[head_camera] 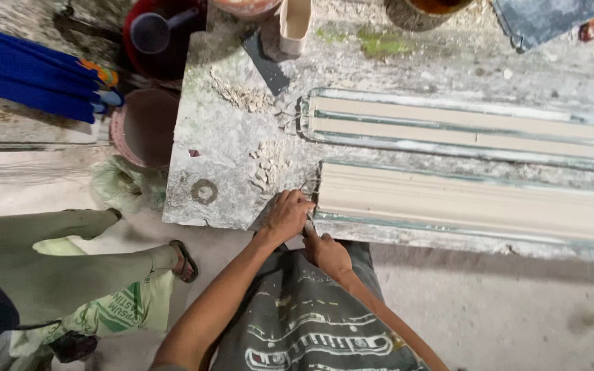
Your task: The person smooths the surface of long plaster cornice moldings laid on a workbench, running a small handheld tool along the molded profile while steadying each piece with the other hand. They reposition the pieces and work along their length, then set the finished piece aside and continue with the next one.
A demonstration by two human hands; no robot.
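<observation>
My left hand is closed at the left end of the near cream plaster moulding, which lies in a long metal mould on the worktable. My right hand sits just below it at the table's front edge, gripping a thin tool that runs up between both hands to the moulding's corner. A second cream moulding lies in its own mould farther back.
Plaster crumbs and a dark flat blade lie on the table. A reddish bowl and a red bucket with a cup stand at the left. Another person's legs in pale green trousers and a sandal are at lower left.
</observation>
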